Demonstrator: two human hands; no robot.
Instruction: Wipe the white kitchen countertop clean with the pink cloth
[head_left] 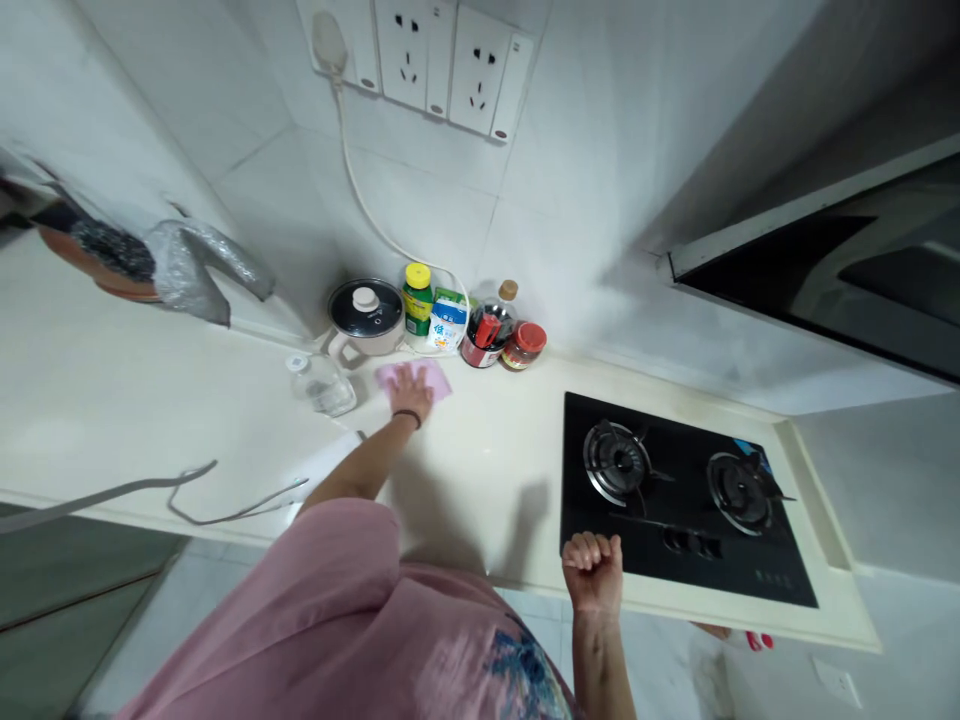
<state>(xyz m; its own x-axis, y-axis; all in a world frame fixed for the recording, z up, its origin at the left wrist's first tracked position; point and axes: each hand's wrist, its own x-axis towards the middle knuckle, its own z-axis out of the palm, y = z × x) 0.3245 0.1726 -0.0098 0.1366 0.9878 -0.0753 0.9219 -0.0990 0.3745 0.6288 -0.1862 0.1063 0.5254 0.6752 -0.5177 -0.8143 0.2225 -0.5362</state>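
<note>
My left hand lies flat, fingers spread, pressing a pink cloth onto the white countertop close to the back wall. A dark band circles that wrist. My right hand is curled in a fist with nothing seen in it, resting at the counter's front edge beside the left corner of the black gas hob.
Behind the cloth stand a small lidded electric pot, a yellow-capped bottle, a carton, a jar of utensils and a red-lidded jar. A clear glass lies left. Range hood at right.
</note>
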